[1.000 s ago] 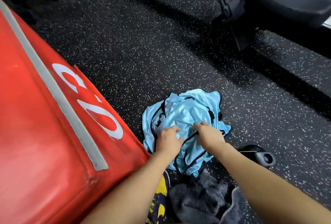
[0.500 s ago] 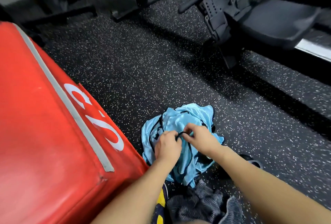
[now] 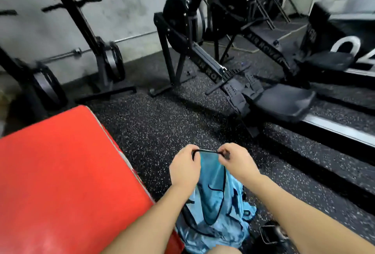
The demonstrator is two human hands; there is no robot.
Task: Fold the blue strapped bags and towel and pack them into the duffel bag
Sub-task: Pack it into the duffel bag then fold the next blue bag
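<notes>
both hands up at 6 o'clock: left hand (image 3: 184, 169) and right hand (image 3: 236, 162) each pinch the black strap (image 3: 207, 151) of the blue bag (image 3: 215, 209), which hangs down over the speckled floor (image 3: 162, 129). red pad (image 3: 60, 172) at 8 o'clock, rowing machine (image 3: 253, 91) at 1.

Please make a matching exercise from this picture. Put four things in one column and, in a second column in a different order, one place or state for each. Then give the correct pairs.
Things:
1. blue strapped bag
2. red padded box
3. rowing machine
4. black strap

Places or states:
A. stands on the speckled floor, ahead and to the right
B. stretched between the left hand and the right hand
C. hangs down below both hands
D. fills the lower left of the view

Pairs: 1-C, 2-D, 3-A, 4-B
</notes>
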